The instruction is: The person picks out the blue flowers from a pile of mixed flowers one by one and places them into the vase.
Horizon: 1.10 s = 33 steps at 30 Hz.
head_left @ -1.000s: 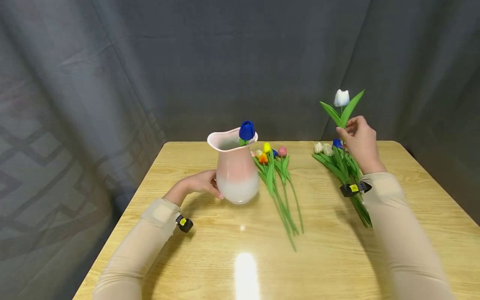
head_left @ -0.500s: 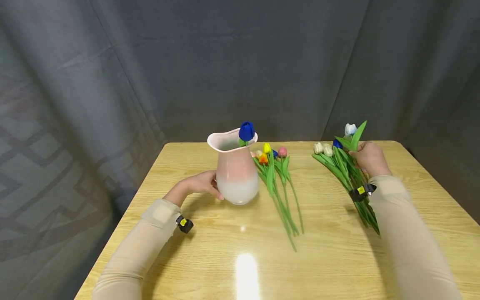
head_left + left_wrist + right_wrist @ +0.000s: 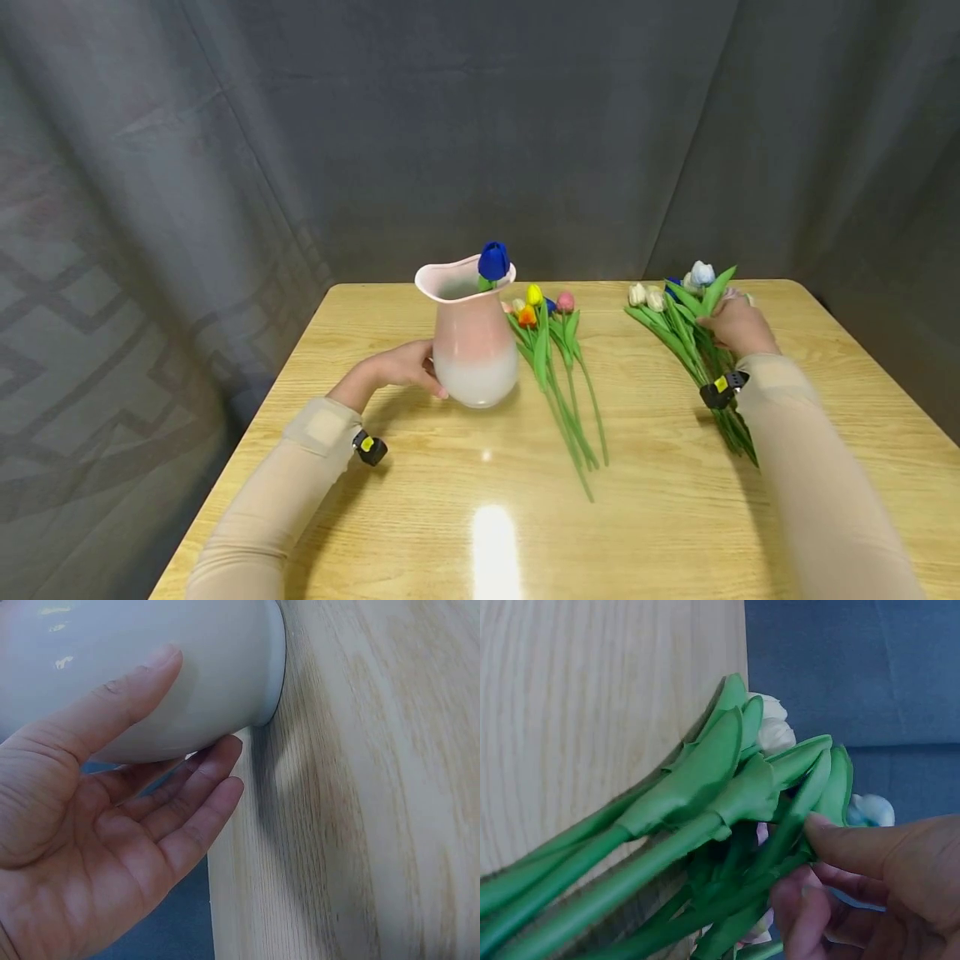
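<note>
A vase [image 3: 476, 342], pink above and white below with a wavy rim, stands upright on the table. One blue tulip [image 3: 494, 262] leans at its rim. My left hand [image 3: 405, 367] rests against the vase's lower left side; in the left wrist view its thumb lies along the white wall, the fingers [image 3: 199, 829] slightly bent and touching below. At the right, my right hand [image 3: 738, 327] pinches a bluish-white tulip [image 3: 702, 273] just under its leaves, low over a bunch of tulips [image 3: 686, 333]. The right wrist view shows thumb and fingers at the stem among green leaves [image 3: 697, 772].
Several loose tulips [image 3: 558, 375] in yellow, orange, pink and blue lie between the vase and the right bunch. The wooden table [image 3: 375, 517] ends at a dark grey curtain [image 3: 480, 142] behind.
My right hand has lowered the bluish-white tulip from above down to the bunch, shifting slightly right. The left hand and the vase have stayed in place.
</note>
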Each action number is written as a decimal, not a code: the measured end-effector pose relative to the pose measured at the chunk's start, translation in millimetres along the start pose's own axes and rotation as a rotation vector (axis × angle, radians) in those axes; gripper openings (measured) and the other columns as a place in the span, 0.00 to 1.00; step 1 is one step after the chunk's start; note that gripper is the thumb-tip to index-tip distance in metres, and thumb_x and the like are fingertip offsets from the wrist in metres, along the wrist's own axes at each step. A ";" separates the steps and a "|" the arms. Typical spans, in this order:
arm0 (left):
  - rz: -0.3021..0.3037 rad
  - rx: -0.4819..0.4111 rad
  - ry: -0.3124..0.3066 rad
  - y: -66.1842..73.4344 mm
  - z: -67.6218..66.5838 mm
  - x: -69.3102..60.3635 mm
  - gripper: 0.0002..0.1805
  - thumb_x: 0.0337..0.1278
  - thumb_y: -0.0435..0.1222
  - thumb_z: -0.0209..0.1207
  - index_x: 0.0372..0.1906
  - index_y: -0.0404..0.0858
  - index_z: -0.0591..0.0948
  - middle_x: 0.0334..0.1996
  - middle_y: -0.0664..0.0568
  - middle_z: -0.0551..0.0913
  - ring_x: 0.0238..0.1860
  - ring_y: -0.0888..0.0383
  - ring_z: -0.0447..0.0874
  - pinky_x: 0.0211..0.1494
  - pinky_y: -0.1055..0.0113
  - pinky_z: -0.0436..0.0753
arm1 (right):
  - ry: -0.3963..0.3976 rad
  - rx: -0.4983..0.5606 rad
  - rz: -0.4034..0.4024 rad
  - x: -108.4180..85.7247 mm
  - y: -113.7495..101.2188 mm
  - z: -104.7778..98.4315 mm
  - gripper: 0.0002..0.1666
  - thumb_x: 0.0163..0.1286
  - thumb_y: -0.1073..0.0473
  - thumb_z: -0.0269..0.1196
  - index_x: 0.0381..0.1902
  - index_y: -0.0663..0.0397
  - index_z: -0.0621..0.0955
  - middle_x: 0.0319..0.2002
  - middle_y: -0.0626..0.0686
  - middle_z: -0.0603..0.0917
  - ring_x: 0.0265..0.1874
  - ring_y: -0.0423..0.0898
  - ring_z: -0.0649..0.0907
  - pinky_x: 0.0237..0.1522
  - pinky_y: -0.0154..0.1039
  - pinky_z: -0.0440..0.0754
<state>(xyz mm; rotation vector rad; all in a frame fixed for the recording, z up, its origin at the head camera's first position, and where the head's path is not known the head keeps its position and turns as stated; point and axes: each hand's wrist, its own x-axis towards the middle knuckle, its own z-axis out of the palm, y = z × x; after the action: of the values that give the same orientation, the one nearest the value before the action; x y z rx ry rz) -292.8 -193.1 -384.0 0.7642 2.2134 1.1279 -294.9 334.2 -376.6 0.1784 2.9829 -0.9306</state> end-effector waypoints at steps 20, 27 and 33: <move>-0.005 0.014 0.002 -1.7 -0.1 2.6 0.40 0.45 0.30 0.71 0.65 0.29 0.65 0.55 0.39 0.77 0.48 0.52 0.82 0.51 0.60 0.82 | 0.040 -0.257 0.072 -13.1 -38.1 -4.6 0.38 0.65 0.41 0.62 0.48 0.76 0.71 0.39 0.75 0.73 0.34 0.65 0.77 0.22 0.49 0.74; -0.011 0.011 0.007 -0.4 -0.8 1.3 0.40 0.45 0.30 0.71 0.64 0.29 0.65 0.54 0.38 0.77 0.46 0.53 0.82 0.50 0.61 0.82 | 0.203 -0.212 -0.109 -25.8 -99.8 11.1 0.37 0.69 0.47 0.60 0.61 0.73 0.64 0.44 0.71 0.76 0.35 0.65 0.80 0.31 0.56 0.76; -0.011 0.018 0.010 0.5 -1.8 0.1 0.41 0.45 0.30 0.71 0.65 0.29 0.64 0.55 0.39 0.76 0.48 0.52 0.81 0.51 0.61 0.82 | 0.266 -0.111 -0.376 -35.8 -138.8 53.6 0.14 0.70 0.56 0.59 0.46 0.61 0.75 0.37 0.60 0.83 0.27 0.53 0.82 0.24 0.46 0.76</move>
<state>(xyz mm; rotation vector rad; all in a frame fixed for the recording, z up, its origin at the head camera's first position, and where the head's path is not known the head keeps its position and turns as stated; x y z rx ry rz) -294.0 -193.8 -382.7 0.7549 2.2358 1.1102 -276.2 186.7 -340.5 -0.2944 3.3777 -0.8142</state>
